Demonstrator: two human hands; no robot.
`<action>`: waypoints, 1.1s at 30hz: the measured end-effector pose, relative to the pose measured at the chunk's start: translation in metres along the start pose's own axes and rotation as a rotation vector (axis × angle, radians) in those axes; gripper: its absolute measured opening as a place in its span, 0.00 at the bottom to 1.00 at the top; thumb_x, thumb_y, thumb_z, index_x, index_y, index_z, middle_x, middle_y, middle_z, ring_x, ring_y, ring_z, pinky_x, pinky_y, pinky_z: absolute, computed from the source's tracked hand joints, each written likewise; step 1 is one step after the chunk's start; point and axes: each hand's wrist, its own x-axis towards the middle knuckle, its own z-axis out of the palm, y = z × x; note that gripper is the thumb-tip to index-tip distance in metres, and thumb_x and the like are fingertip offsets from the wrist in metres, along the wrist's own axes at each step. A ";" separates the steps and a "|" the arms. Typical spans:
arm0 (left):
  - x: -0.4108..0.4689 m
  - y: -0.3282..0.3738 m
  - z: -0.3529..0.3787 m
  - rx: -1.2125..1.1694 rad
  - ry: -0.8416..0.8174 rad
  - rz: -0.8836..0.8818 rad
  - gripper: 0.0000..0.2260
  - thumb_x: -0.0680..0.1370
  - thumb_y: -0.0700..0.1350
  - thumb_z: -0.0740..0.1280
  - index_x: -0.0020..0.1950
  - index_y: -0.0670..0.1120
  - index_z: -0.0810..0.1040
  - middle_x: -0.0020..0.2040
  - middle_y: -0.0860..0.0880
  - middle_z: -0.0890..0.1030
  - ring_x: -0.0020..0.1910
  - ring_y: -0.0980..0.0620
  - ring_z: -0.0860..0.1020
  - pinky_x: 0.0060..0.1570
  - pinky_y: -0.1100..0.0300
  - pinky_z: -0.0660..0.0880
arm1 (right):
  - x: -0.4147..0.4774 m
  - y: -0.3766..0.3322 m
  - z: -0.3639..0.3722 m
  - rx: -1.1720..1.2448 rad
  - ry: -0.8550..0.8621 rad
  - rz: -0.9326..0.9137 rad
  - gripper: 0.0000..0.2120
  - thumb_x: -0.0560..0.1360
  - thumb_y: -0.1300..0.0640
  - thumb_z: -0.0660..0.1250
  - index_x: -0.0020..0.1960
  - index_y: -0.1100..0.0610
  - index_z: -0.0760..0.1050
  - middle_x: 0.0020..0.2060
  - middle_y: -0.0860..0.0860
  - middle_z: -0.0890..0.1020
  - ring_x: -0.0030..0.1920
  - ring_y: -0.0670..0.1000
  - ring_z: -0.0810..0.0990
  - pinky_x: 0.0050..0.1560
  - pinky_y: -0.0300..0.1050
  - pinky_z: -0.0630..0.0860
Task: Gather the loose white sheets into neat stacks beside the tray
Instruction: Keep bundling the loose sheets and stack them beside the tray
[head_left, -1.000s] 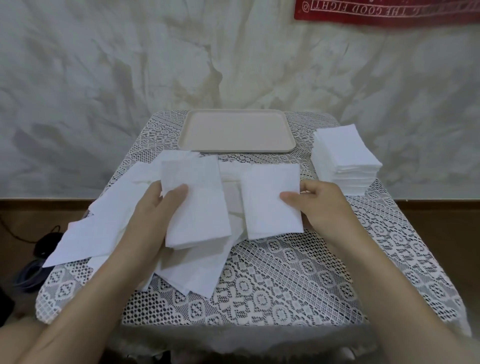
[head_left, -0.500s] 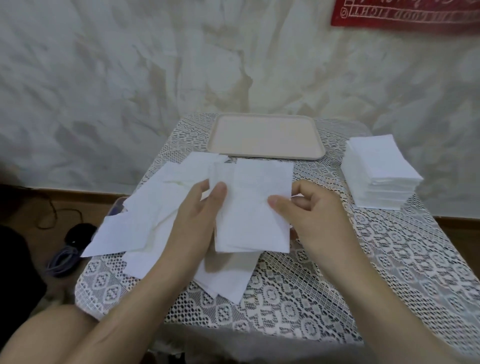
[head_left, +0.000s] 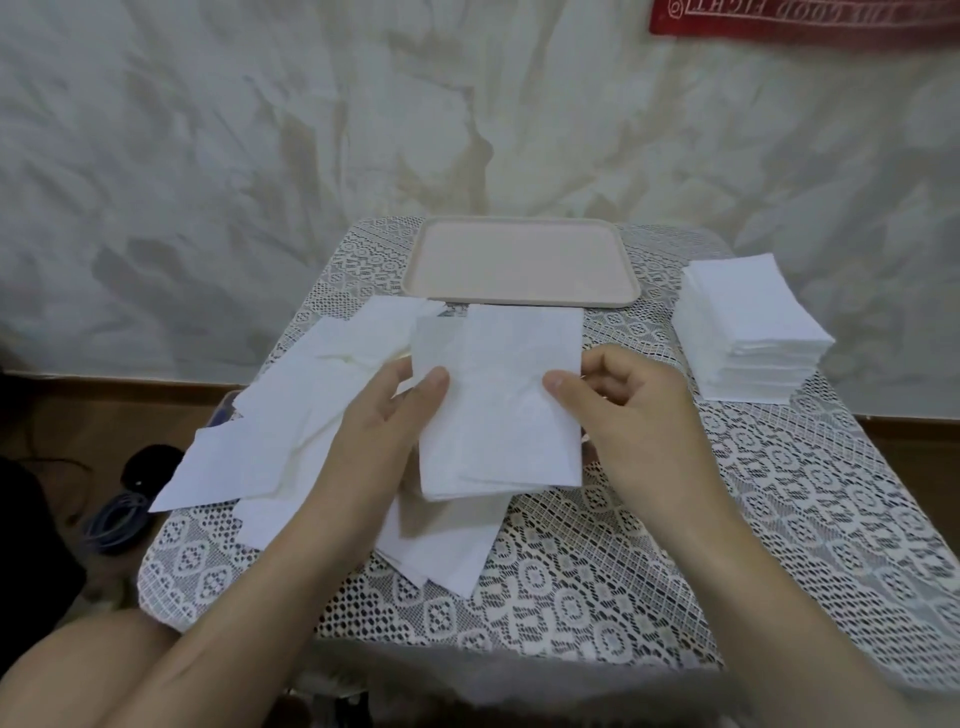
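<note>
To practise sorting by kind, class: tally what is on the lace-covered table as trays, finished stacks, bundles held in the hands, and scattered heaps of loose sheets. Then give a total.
Tray: 1
Finished stack: 1
Bundle, gripped by the left hand and right hand: 1
Scattered heap of loose sheets: 1
Total: 4

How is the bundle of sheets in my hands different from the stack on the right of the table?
The bundle is thin, with its edges offset; the stack is tall and squared up. The bundle is gripped by the left hand and right hand, in front of the tray; the stack rests untouched on the lace tablecloth, right of the tray. Both are white sheets.
</note>
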 end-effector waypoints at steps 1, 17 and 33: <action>0.000 0.000 0.000 0.002 -0.005 -0.002 0.20 0.80 0.56 0.69 0.69 0.49 0.79 0.59 0.47 0.87 0.58 0.45 0.86 0.65 0.37 0.78 | 0.000 -0.003 -0.003 0.020 -0.006 0.009 0.07 0.77 0.55 0.74 0.45 0.58 0.80 0.40 0.56 0.86 0.43 0.62 0.85 0.40 0.60 0.80; 0.001 0.000 -0.007 0.005 -0.058 0.005 0.22 0.76 0.52 0.72 0.69 0.49 0.79 0.58 0.44 0.87 0.57 0.42 0.86 0.58 0.43 0.81 | 0.005 -0.003 0.023 -0.015 -0.097 0.130 0.06 0.76 0.55 0.75 0.43 0.54 0.80 0.36 0.54 0.84 0.31 0.53 0.81 0.26 0.45 0.75; 0.012 0.011 -0.016 -0.004 0.027 0.019 0.19 0.75 0.50 0.71 0.65 0.48 0.81 0.55 0.47 0.88 0.54 0.46 0.87 0.49 0.51 0.83 | 0.023 0.001 0.015 -0.119 -0.213 0.133 0.08 0.80 0.47 0.70 0.50 0.51 0.83 0.39 0.46 0.85 0.30 0.39 0.78 0.37 0.40 0.75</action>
